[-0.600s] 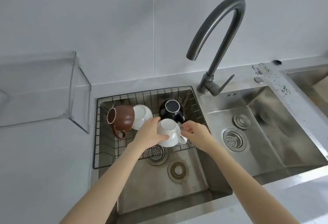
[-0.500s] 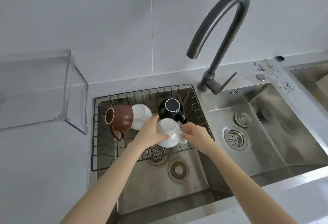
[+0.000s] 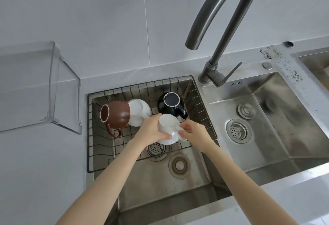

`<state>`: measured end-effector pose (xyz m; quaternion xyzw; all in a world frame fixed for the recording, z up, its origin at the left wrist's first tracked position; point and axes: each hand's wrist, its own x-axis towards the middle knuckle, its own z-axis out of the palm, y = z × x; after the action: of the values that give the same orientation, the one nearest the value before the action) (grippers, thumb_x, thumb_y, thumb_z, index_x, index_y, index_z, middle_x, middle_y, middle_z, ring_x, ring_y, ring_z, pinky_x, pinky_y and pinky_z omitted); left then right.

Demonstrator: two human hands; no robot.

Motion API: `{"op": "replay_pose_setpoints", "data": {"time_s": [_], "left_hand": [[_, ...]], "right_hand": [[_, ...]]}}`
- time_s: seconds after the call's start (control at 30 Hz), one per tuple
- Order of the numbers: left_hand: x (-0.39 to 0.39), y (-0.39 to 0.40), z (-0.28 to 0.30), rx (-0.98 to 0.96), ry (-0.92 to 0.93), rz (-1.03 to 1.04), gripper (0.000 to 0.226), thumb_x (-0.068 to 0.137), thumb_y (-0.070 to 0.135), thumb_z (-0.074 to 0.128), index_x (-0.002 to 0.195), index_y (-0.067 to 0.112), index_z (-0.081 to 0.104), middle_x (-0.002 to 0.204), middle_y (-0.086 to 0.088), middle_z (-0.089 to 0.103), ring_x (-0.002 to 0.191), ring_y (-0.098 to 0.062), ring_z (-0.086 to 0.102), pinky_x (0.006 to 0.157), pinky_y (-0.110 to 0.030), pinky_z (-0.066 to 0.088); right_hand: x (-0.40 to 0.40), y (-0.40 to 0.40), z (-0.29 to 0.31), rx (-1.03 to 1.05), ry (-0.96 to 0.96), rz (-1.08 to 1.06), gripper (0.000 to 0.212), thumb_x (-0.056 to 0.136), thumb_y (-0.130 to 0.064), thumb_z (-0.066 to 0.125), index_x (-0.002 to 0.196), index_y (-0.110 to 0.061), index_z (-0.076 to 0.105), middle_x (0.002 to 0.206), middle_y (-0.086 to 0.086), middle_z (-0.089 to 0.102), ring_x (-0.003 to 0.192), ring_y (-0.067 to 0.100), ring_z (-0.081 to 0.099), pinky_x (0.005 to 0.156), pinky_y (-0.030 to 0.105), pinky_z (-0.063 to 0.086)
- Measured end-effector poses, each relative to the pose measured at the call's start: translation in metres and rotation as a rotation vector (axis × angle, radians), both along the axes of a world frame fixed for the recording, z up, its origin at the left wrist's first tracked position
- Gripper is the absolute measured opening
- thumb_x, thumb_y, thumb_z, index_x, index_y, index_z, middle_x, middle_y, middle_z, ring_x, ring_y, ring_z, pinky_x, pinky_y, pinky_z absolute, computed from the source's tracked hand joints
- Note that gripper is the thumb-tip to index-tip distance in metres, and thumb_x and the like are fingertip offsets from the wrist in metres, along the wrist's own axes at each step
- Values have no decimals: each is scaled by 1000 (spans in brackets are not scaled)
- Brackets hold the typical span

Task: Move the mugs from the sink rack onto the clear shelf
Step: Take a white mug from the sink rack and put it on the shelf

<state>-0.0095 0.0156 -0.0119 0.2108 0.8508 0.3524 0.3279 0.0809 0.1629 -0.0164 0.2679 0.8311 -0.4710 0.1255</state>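
Observation:
A black wire rack [image 3: 199,98] sits in the left sink basin. In it a brown mug [image 3: 115,115] lies on its side, a white mug [image 3: 138,111] rests behind it, and a black mug [image 3: 170,104] stands upside down. Over the rack's front, both hands hold another white mug [image 3: 167,126], bottom up. My left hand [image 3: 151,130] wraps its body from the left. My right hand [image 3: 193,133] pinches its handle on the right. The clear shelf [image 3: 53,86] stands on the counter at the left, with nothing on it.
A tall dark curved faucet [image 3: 224,29] rises behind the sinks, its spout over the rack's right end. A second steel basin [image 3: 267,118] with a drain strainer lies to the right. Grey counter surrounds the sinks.
The hands keep their hold on the white mug and have barely shifted. The camera has tilted, so the scene sits lower and the faucet's top leaves the frame.

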Motion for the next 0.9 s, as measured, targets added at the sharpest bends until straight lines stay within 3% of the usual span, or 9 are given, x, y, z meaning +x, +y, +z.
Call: {"op": "replay_pose_setpoints", "data": {"time_s": [0.1,0.2,0.3,0.4,0.5,0.67,0.73,0.83,0.9], "left_hand": [[0,0,1,7,-1,13,71,61,22,81,123,10,48,120,-7,60,103,-17,51,83,-26,38],[0,0,6,10,15,6,68,62,24,81,120,11,49,110,0,60,96,-13,49,79,-25,39],[0,1,21,28,87,40,70,61,26,81,121,7,49,100,4,53,93,-12,45,72,-25,39],[-3,-2,41,51,185,113,73,59,32,80,121,10,48,108,-3,61,98,-18,51,84,-34,44],[-13,-10,65,81,277,182,70,55,39,80,116,18,53,106,-2,66,98,-20,57,85,-36,48],[-36,-33,112,119,414,289,59,51,40,82,100,17,58,89,-3,68,84,-24,59,73,-37,48],[-43,-45,128,122,465,336,57,50,42,82,93,14,57,83,-5,65,79,-25,56,67,-36,44],[-51,-70,150,156,513,402,58,51,43,81,94,13,56,81,-3,62,78,-23,54,64,-33,43],[-54,-93,165,195,541,447,58,53,40,82,98,13,56,80,-1,59,78,-22,52,63,-28,37]], "right_hand": [[0,-1,0,5,13,-13,19,83,-16,60,99,-8,60,105,13,69,98,25,63,90,42,52],[0,-1,6,25,44,-30,17,82,-15,60,98,-9,61,102,13,70,95,25,64,88,44,53],[-2,1,19,36,105,-49,17,82,-14,60,98,-9,62,99,9,71,92,21,64,83,36,52],[-12,3,42,58,187,-20,16,82,-14,60,97,-11,63,96,7,71,90,20,64,81,34,51],[-31,0,72,92,268,47,14,82,-15,60,96,-13,63,90,3,70,87,20,64,76,30,50],[-65,-21,123,116,402,136,15,84,-15,60,97,-9,62,85,2,67,82,22,63,76,33,49],[-79,-32,140,124,448,172,16,85,-15,59,98,-7,61,86,4,67,80,19,60,72,27,47],[-97,-54,165,140,515,235,16,85,-15,59,98,-6,61,83,2,66,76,16,58,64,20,43],[-108,-74,178,135,554,271,15,85,-15,59,97,-7,62,82,2,66,75,19,60,66,23,45]]}}
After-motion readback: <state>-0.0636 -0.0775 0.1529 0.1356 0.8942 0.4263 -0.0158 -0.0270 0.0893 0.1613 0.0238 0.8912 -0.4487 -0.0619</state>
